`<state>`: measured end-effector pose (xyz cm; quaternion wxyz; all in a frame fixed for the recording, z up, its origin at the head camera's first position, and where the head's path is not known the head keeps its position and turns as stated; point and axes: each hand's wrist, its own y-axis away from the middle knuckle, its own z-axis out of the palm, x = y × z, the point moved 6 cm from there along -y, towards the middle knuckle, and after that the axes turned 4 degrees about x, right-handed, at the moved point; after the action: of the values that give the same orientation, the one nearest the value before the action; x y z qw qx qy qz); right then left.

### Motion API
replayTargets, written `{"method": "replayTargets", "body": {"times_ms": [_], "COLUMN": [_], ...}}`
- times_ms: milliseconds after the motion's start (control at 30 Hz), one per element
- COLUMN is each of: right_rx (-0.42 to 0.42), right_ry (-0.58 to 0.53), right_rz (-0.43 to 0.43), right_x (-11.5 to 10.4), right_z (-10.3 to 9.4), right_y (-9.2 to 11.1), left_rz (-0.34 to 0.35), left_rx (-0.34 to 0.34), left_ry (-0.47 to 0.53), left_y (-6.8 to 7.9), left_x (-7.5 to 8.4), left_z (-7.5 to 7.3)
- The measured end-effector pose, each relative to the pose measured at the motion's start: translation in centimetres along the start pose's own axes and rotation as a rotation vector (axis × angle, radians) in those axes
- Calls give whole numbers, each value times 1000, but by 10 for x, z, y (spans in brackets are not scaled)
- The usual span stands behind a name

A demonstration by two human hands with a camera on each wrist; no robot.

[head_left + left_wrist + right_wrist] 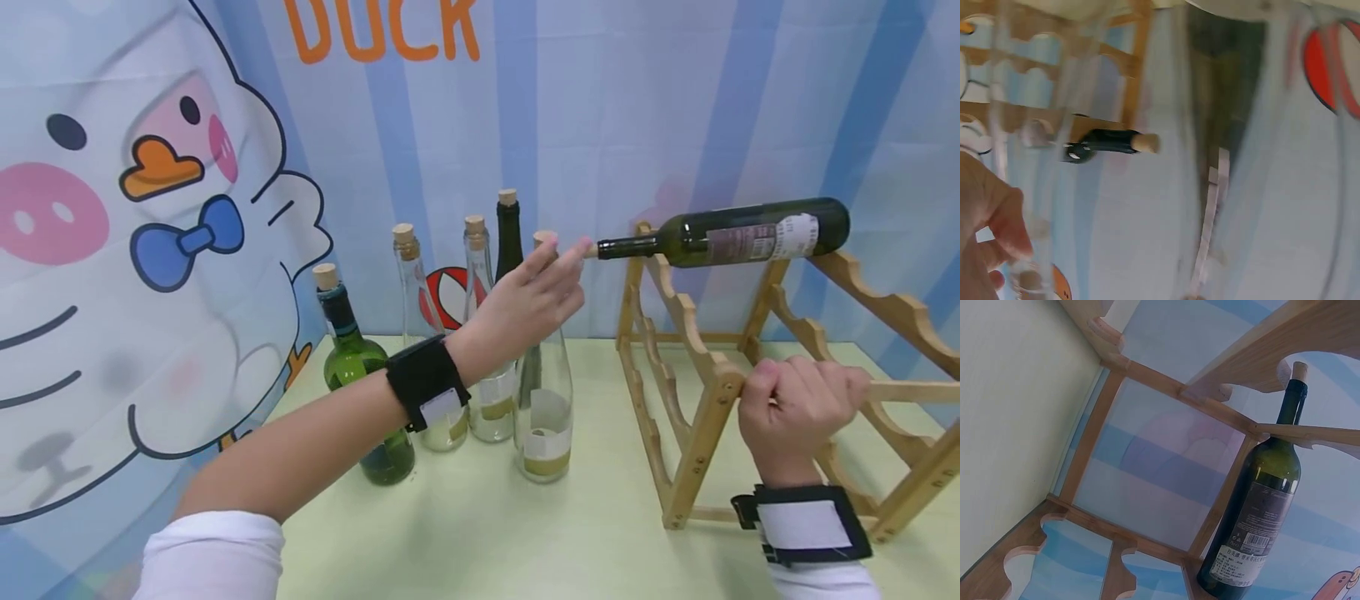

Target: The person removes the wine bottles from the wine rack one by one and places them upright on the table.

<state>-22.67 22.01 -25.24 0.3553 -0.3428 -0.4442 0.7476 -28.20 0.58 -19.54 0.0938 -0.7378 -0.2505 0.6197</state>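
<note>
In the head view my left hand [528,304] is in front of the neck of a clear glass bottle [543,400], fingers extended around its cork. The left wrist view has the thumb and fingertips [1011,228] beside the clear neck; whether they touch it, I cannot tell. My right hand [806,404] grips the near top bar of a wooden wine rack [697,342]. Across the rack's far top tier lies a dark green wine bottle [750,233], its cork pointing left. The right wrist view shows this wine bottle [1254,519] on the rack but no fingers.
Left of the clear bottle stand several corked bottles: a green bottle [367,358], two clear ones, and a dark bottle [509,237] behind. The pale green table [465,533] ends at a blue striped backdrop [600,108]. More scalloped rails [892,308] run across the rack.
</note>
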Motion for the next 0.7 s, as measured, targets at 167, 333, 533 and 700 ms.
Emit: {"method": "replayTargets", "body": {"times_ms": [167, 333, 533, 700], "right_rx": [-10, -7, -12, -13], "right_ry": [1, -4, -8, -9], "right_rz": [-6, -18, -30, -24], "right_x": [2, 6, 8, 4], "right_z": [1, 1, 2, 0], "right_y": [1, 2, 4, 2], "left_rz": [-80, -163, -368, -626], "left_rx": [181, 237, 89, -174], "left_ry": [306, 472, 741, 1160], "left_y": [-10, -33, -55, -70], "left_x": [17, 37, 49, 61], "left_z": [-24, -36, -23, 13]}}
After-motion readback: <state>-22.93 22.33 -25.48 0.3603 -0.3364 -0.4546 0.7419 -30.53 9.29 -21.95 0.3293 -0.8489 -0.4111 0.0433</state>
